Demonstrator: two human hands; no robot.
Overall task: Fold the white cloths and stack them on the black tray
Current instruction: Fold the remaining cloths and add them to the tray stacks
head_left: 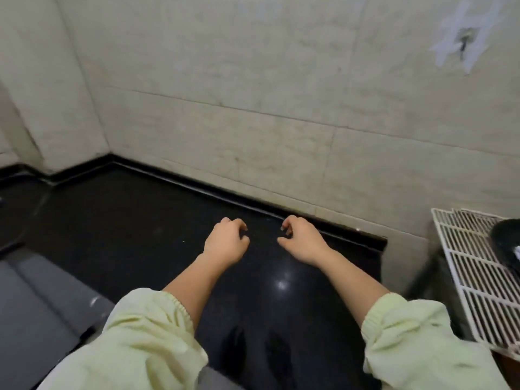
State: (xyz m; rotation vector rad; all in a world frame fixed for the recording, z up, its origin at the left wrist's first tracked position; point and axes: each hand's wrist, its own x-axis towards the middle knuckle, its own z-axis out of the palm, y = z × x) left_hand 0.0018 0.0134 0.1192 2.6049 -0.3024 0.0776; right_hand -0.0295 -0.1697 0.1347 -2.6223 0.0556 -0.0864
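Both hands hover side by side over the black stone counter, near its back edge. My left hand and my right hand have loosely curled fingers and hold nothing. Pale yellow-green sleeves cover both forearms. At the far right edge a dark rounded object sits on a white wire rack, with a small white patch beside it; most of both is cut off by the frame. Whether they are the tray and a cloth, I cannot tell. No other white cloth is in view.
A beige tiled wall rises right behind the counter and turns a corner at the left. A grey surface lies lower at the front left. The wire rack stands past the counter's right end.
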